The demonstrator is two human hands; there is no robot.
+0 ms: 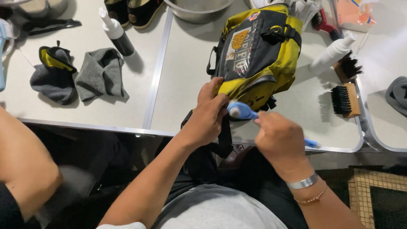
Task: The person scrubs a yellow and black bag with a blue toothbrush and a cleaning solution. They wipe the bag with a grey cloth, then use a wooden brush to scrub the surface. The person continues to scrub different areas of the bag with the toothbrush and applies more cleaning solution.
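Bag (258,51) on bench (186,85), near edge. Left hand (207,116) pinches its strap (224,135) taut; right hand (277,138) grips blue brush (241,111) against it. Best keep strap tight, strokes short.

glossy fabric bag (258,51), plastic brush (240,111)

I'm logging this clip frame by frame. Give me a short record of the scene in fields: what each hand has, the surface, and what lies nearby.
left hand: grips the lower edge of the yellow and black bag
right hand: holds a blue brush, its head at the bag
surface: pale table
right of bag: two wooden brushes, white bottle
left of bag: grey cloths, second white bottle
far edge: metal bowl
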